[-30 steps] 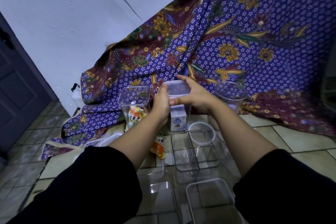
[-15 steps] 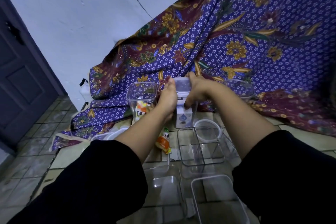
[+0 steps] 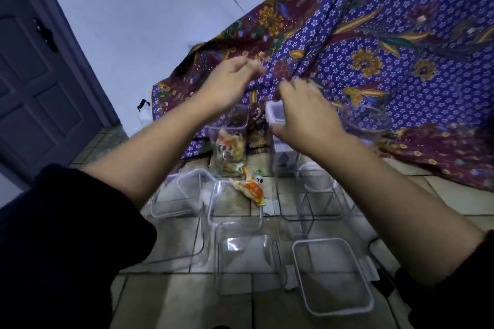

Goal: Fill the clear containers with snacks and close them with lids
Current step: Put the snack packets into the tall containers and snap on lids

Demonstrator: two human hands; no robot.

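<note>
My right hand (image 3: 302,117) grips the white-rimmed lid (image 3: 274,114) on top of a tall clear container (image 3: 284,163), whose body is mostly hidden behind my wrist. My left hand (image 3: 231,80) hovers blurred above and to the left of it, holding nothing, its fingers loosely apart. Just left stands another tall clear container (image 3: 229,147), lidless, with colourful snack packets inside. An orange snack packet (image 3: 251,187) lies on the floor tiles in front of it. A round clear container (image 3: 366,123) stands to the right.
Several empty clear containers (image 3: 246,262) and a flat rectangular lid (image 3: 331,278) lie on the floor close to me. A purple patterned cloth (image 3: 374,43) drapes behind the containers. A dark door (image 3: 34,83) is at left.
My left hand has come off the lid and risen up and to the left. My right hand stays on the lid. The view has tilted.
</note>
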